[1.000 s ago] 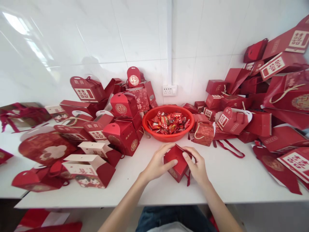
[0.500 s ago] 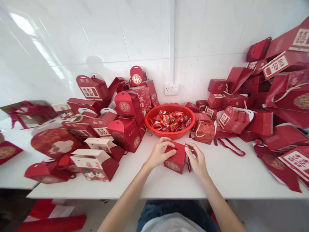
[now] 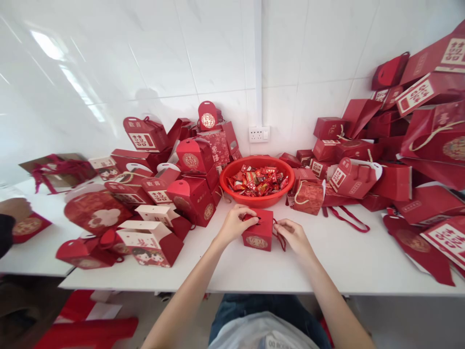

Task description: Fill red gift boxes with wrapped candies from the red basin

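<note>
One hand [image 3: 292, 236], the right, has reached the cord [image 3: 283, 242] beside the box [image 3: 257, 231].

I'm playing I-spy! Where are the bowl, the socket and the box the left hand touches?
Bowl [image 3: 257, 201], head view: its front wall.
Socket [image 3: 259, 134], head view: its plate.
Box [image 3: 257, 242], head view: its front face.

Across from me, the bare left forearm [image 3: 192, 281] and right forearm [image 3: 329, 295] are slanting inward, bringing the hands near each other but apart. The left hand [image 3: 236, 226] is curving palm-down, its thumb pointing toward the other hand and its fingers bending beyond it. The right hand [image 3: 293, 236] is turning inward, fingers curling, its thumb and forefinger tips lying close together.
</note>
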The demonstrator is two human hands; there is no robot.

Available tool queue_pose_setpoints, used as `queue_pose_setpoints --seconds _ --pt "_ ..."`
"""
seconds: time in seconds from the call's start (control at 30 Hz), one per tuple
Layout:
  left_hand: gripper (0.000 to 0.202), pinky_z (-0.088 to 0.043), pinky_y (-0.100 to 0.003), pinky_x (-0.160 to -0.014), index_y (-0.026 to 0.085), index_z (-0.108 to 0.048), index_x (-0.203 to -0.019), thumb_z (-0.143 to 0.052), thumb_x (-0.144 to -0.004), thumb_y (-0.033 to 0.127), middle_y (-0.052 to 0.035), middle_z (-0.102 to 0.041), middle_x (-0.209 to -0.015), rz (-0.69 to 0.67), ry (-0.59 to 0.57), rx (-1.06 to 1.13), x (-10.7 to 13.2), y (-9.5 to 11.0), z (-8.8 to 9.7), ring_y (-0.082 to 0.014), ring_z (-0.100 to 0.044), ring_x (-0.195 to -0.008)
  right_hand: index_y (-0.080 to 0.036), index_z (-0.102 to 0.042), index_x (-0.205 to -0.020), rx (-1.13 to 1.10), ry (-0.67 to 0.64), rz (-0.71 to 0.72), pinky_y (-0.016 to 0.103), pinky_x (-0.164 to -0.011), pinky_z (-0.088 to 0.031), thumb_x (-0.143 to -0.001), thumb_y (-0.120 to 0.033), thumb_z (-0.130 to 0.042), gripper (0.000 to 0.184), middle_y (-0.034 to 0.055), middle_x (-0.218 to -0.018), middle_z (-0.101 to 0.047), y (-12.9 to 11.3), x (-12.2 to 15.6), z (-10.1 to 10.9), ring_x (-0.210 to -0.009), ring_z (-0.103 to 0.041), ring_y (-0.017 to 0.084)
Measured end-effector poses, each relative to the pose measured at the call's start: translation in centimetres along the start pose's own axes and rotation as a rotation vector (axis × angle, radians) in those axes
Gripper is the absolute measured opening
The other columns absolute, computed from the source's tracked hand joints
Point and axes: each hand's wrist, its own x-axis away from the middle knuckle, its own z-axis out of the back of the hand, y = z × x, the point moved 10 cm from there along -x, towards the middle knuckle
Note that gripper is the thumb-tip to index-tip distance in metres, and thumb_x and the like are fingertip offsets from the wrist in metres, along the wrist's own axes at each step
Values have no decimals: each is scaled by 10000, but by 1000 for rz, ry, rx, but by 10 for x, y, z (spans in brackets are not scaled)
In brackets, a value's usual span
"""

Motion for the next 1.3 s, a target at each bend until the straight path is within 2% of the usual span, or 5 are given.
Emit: queue_pose_setpoints --seconds 0.13,0.37,0.67,0.93,1.3 --pt "141 -496 -285 -695 175 -790 -794 -789 -727 299 -62 -695 -870 22 9 2 -1 -7 3 -168 -609 -753 -185 -613 -586 -97 -101 -34 281 -505 -371 -638 -560 -861 453 -30 -482 -509 -7 1 -6 -461 -434 109" --pt "108 -521 -291 -666 174 -791 -741 -806 -697 271 -61 -689 -852 70 22 -58 -6 -10 9 -168 -618 -719 -230 -678 -692 -242 -134 84 352 -723 -496 -674 -566 -840 374 -19 -603 -567 -64 -10 4 -665 -568 171" --pt "148 -572 -343 -843 222 -833 -852 -795 -723 285 -81 -724 -1057 6 -40 -212 -9 25 28 -219 -698 -872 -185 -764 -936 79 -333 86 417 -816 -538 -772 -468 -797 329 54 -803 -748 -95 -13 -30 -754 -688 214" --pt "287 -585 -366 -874 154 -770 -1012 -745 -774 312 -102 -759 -1083 18 -204 262 -9 57 54 -242 -729 -945 -179 -765 -970 310 -333 124 438 -888 -538 -790 -426 -727 308 91 -968 -790 -108 -17 -35 -928 -730 276" --pt "288 -607 -384 -904 162 -756 -993 -644 -737 91 -93 -724 -1111 -161 -187 250 -13 100 35 -253 -715 -1041 -206 -738 -885 524 -431 321 316 -657 -506 -798 -188 -577 184 9 -780 -731 -135 -11 -70 -680 -658 200"
